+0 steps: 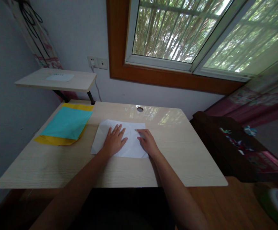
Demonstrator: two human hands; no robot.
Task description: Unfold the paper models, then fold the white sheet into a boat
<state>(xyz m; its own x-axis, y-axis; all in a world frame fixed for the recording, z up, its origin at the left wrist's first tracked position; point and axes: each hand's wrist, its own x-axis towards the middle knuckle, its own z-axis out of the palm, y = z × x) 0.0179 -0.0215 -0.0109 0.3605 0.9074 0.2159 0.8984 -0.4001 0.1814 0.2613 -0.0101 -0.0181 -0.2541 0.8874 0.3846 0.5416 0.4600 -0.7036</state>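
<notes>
A sheet of white paper (130, 150) lies on the desk (177, 153) in front of me, with faint creases across it. My left hand (113, 141) rests flat on its left half, fingers spread. On the right part of the sheet is my right hand (148, 142), its index finger stretched to the left and the thumb apart from it. The other fingers of that hand are partly hidden. I see nothing held in either hand.
Blue paper (68, 123) lies over yellow paper (49, 140) at the desk's left. Above the back left corner stands a small raised shelf (35, 78) bearing a white slip (60, 77). A cable hole (140, 109) sits near the back edge; dark furniture (208, 134) stands right.
</notes>
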